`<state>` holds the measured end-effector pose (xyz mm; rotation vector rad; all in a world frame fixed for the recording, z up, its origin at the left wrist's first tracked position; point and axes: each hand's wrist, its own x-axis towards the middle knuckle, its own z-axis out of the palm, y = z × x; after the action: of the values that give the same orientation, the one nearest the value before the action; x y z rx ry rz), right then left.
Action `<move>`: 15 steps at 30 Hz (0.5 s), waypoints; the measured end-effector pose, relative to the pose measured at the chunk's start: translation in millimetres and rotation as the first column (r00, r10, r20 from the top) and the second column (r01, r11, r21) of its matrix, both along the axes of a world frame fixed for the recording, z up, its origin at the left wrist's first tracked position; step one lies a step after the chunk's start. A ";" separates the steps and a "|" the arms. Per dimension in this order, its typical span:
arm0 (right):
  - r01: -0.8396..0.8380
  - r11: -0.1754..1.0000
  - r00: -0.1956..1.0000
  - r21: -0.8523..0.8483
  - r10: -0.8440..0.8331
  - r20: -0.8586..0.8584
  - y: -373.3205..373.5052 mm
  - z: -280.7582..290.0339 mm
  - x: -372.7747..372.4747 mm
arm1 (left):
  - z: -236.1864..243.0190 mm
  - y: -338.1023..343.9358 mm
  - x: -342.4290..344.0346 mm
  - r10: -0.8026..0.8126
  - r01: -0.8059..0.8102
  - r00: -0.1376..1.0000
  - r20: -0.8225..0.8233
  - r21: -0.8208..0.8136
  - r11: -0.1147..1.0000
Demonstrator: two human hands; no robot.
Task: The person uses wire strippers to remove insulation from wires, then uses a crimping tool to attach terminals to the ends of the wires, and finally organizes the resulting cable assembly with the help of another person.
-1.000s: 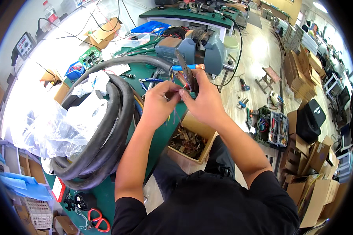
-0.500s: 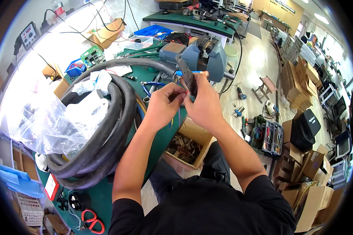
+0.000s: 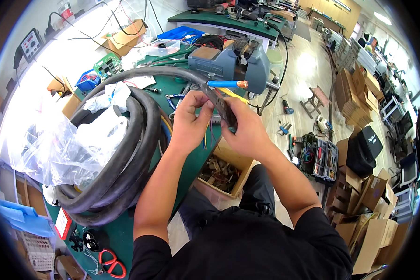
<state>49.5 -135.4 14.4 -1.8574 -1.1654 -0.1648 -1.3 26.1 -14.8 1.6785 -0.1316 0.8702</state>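
Observation:
A thick black cable [image 3: 170, 71] arches toward my hands and ends in several coloured wires, including a blue one [image 3: 224, 84] with a bare copper tip and a yellow one [image 3: 238, 98]. My left hand [image 3: 190, 122] pinches among the thinner wires below the cable end; what exactly is in its fingertips is hidden. My right hand [image 3: 248, 129] is closed on a dark, worn hand tool [image 3: 224, 110], angled across the wires beside my left fingertips. The coiled cable [image 3: 145, 135] and clear plastic bags [image 3: 46, 144] lie to the left on the green bench.
A grey bench vise [image 3: 210, 60] stands beyond my hands. Red-handled scissors [image 3: 112, 269] lie at lower left, blue-handled pliers [image 3: 172, 96] behind my left hand. A bin of scraps [image 3: 235, 185] sits below the bench edge. A toolbox [image 3: 326, 161] and cardboard boxes [image 3: 368, 240] are on the right.
The dark tool has dropped from upright above my fingers to lower between my hands, uncovering the blue wire. The yellow wire now sticks out to the right. My left hand has risen slightly.

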 end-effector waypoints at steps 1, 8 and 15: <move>-0.017 1.000 1.000 -0.013 0.017 -0.008 -4.2 0.7 -0.5 | -2.7 1.0 -0.4 -0.032 0.031 0.999 -0.013 -0.036 0.999; 0.128 0.989 0.948 -0.068 -0.101 0.303 -40.4 3.5 5.9 | 6.0 -6.9 -10.7 -0.045 0.047 0.997 -0.063 0.035 0.998; 0.193 0.979 0.884 -0.068 -0.144 0.445 -46.2 1.9 14.6 | 8.8 -12.5 -13.8 -0.065 0.072 0.992 -0.110 0.059 0.996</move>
<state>64.1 -181.6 16.4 -2.0857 -1.3303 -0.6600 -15.2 13.6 -6.1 1.7656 -0.1433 0.7293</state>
